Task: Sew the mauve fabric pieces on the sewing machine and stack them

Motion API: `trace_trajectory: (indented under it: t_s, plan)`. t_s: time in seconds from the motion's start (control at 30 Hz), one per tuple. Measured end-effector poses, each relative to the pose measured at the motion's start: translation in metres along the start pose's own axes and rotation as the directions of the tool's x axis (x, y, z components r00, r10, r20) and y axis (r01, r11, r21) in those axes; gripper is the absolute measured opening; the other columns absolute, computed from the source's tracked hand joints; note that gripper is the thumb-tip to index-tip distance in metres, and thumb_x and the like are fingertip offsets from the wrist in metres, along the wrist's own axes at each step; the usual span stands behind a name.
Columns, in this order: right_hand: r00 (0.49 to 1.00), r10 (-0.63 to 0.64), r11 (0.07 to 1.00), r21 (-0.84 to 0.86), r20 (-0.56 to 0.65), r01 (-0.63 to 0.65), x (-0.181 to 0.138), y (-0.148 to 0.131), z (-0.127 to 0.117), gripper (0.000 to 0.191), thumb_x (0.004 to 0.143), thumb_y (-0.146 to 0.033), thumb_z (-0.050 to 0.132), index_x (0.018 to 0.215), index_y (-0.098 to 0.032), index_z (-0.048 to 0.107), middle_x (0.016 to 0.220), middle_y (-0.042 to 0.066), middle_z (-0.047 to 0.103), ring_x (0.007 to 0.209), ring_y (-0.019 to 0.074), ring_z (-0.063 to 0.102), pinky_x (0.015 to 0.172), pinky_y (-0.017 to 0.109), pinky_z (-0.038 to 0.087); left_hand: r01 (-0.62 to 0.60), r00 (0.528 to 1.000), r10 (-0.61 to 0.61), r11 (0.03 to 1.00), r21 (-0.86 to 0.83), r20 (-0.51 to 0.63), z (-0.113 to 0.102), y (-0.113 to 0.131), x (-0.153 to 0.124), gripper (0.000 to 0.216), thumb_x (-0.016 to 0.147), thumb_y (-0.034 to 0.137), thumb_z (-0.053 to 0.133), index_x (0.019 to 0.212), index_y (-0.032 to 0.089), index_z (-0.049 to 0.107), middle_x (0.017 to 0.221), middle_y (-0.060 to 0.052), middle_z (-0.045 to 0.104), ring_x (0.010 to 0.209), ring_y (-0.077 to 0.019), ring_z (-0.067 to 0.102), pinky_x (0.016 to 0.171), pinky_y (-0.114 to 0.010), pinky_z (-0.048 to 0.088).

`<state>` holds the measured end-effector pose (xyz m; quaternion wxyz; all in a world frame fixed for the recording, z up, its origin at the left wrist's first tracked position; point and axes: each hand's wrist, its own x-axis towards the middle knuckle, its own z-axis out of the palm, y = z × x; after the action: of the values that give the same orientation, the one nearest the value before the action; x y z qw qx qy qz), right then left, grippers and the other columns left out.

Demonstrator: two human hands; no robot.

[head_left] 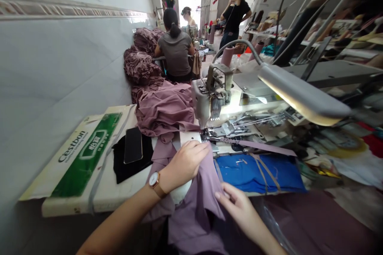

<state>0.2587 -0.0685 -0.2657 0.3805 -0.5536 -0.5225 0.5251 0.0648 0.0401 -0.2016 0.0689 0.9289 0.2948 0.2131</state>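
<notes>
Okay, so with 12 taken as the top of the view, a length of smooth mauve cloth (209, 175) is spread at about 5 to 6 o'clock, draped in soft folds below the machine's needle area. It is covered at 6 o'clock by the left hand (187, 161), fingers bent over it; whether it's pinched there can't be told. At 5 o'clock its edge is nipped between thumb and fingers of the right hand (237, 203).

Just right of center, the boxy, pale metal sewing machine (202, 97) is fitted with shiny guides, and a narrow flat mauve strip (266, 146) is laid out past 3 o'clock. A rounded grey lamp (302, 93) is hung at 3, its underside lit. A blue cloth bundle (248, 173), crossed by tan strips, is set at 4.

The off-white table (136, 187) is topped at 8 by a flat black phone (133, 146) on crumpled black cloth (118, 157), with green-and-white Cestbon packaging (86, 155) beside them. Ruffled mauve piles (140, 63) are heaped at 10, along a glossy marbled wall (74, 59). A seated person (175, 50) is seen near 11:30, a standing one (236, 16) at 1.
</notes>
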Motion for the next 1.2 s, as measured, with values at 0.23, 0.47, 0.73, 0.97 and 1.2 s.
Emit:
trace_trajectory:
  t_s: [0.23, 0.47, 0.73, 0.97, 1.2]
  plan:
    - [0.995, 0.068, 0.992, 0.103, 0.076, -0.075, -0.013, 0.006, -0.007, 0.034, 0.082, -0.051, 0.064, 0.076, -0.018, 0.068, 0.072, 0.002, 0.064, 0.074, 0.0232, 0.061, 0.067, 0.029, 0.05, 0.009, 1.0, -0.009, 1.0, 0.001, 0.009, -0.005, -0.007, 0.003, 0.046, 0.088, 0.004, 0.042, 0.132, 0.015, 0.051, 0.133, -0.012, 0.058, 0.111, -0.0245, 0.051, 0.099, -0.044, 0.046]
    - [0.993, 0.088, 0.975, 0.198, 0.073, -0.101, -0.011, 0.001, -0.01, 0.029, 0.083, -0.047, 0.066, 0.078, -0.019, 0.065, 0.073, 0.0, 0.058, 0.073, 0.0193, 0.056, 0.067, 0.026, 0.045, 0.029, 1.0, -0.029, 1.0, 0.011, -0.003, -0.005, -0.013, 0.006, 0.042, 0.089, 0.004, 0.042, 0.127, 0.014, 0.054, 0.127, -0.012, 0.059, 0.119, -0.0245, 0.049, 0.105, -0.042, 0.043]
    - [0.996, 0.075, 0.979, 0.185, 0.052, -0.083, -0.001, -0.002, -0.012, 0.032, 0.083, -0.049, 0.064, 0.074, -0.021, 0.052, 0.068, -0.004, 0.041, 0.067, 0.0152, 0.043, 0.061, 0.023, 0.038, 0.076, 0.995, -0.076, 0.997, -0.002, -0.063, -0.005, -0.045, 0.025, 0.036, 0.09, 0.008, 0.044, 0.122, 0.015, 0.059, 0.122, -0.012, 0.061, 0.115, -0.0236, 0.051, 0.104, -0.042, 0.044]
    - [0.995, 0.072, 0.981, 0.177, 0.07, -0.083, -0.001, -0.011, -0.017, 0.038, 0.08, -0.054, 0.064, 0.071, -0.021, 0.049, 0.07, -0.004, 0.039, 0.068, 0.0158, 0.041, 0.064, 0.025, 0.037, 0.277, 0.918, -0.316, 0.943, -0.184, -0.24, 0.003, 0.038, -0.031, 0.029, 0.095, 0.022, 0.04, 0.079, 0.014, 0.063, 0.078, -0.009, 0.06, 0.079, -0.0211, 0.054, 0.077, -0.037, 0.045]
    - [0.97, 0.056, 0.936, 0.326, 0.238, -0.134, -0.005, -0.023, -0.017, 0.034, 0.084, -0.05, 0.063, 0.075, -0.02, 0.05, 0.067, -0.005, 0.039, 0.062, 0.0129, 0.037, 0.059, 0.024, 0.033, 0.579, 0.59, -0.59, -0.167, -0.798, 0.551, 0.111, 0.122, -0.117, 0.065, 0.088, 0.071, 0.035, 0.096, 0.017, 0.072, 0.091, -0.013, 0.069, 0.088, -0.0269, 0.062, 0.086, -0.04, 0.044]
